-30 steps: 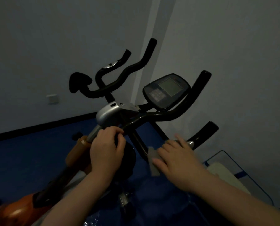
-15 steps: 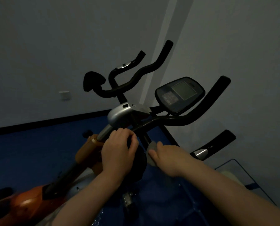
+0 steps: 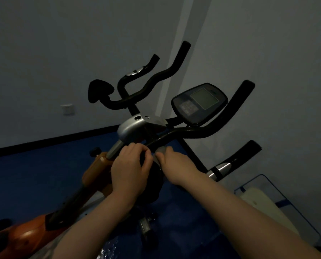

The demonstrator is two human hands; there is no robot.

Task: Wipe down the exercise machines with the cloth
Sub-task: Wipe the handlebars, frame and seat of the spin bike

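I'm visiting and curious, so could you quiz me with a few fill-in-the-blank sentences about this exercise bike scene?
1. The small pale grey cloth is held by the ____ hand.
2. The left hand grips the bike's black ____.
3. The dark oval console has a grey ____.
4. The floor is coloured ____.

Missing words: right; handlebar; screen; blue
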